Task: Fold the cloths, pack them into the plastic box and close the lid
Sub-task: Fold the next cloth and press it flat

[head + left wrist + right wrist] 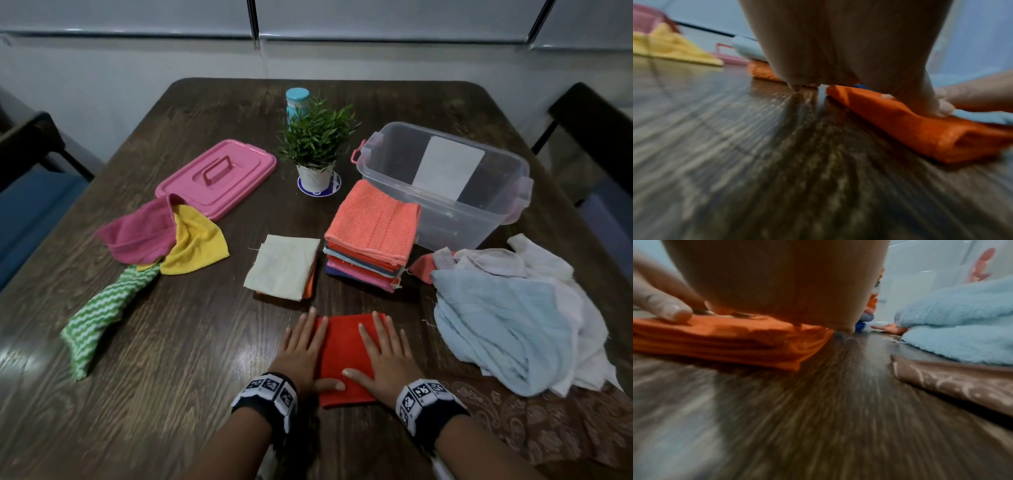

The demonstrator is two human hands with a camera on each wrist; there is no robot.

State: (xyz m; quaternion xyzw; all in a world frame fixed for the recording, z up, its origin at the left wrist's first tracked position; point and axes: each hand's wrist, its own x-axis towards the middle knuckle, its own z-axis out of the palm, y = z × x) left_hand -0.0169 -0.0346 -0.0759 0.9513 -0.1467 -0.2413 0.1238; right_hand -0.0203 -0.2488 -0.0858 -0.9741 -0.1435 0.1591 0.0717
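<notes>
While both flat hands point(301, 353) point(385, 356) press the red cloth point(342, 353), clear box point(442, 219) with 1 white sheet point(447, 168).

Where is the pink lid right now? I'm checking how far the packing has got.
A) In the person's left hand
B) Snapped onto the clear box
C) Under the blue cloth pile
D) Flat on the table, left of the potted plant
D: the pink lid lies flat on the table, left of the potted plant, while the clear box stands open.
</notes>
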